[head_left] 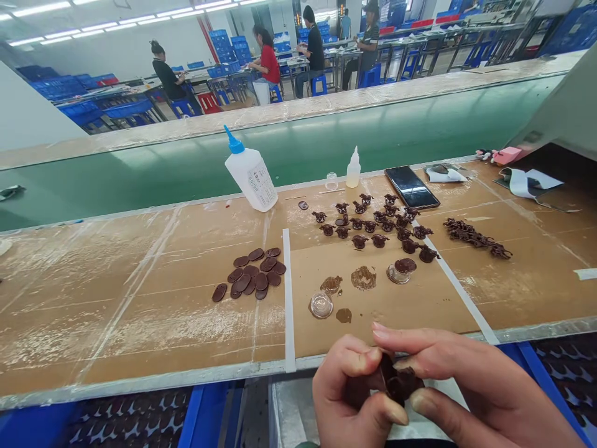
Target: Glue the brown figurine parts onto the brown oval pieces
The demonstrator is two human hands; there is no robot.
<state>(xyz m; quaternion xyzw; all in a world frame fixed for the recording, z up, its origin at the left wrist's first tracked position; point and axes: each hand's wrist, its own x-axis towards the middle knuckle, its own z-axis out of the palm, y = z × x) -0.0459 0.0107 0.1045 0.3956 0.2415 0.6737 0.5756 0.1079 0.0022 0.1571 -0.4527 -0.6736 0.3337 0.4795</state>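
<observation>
The dark brown piece [396, 381] sits in front of the worktop's near edge, between both hands. The left hand [342, 392] pinches its left side; the right hand [476, 379] pinches its right side. Risk: excess fingertip pressure may snap thin parts; uneven grip may tilt or drop the piece. The brown-covered worktop [140, 267] carries oval discs [250, 271], small figures [379, 241] and a blue-capped bottle [256, 183]. Beyond the green strip [317, 152], people occupy benches under tube lights [130, 23].
</observation>
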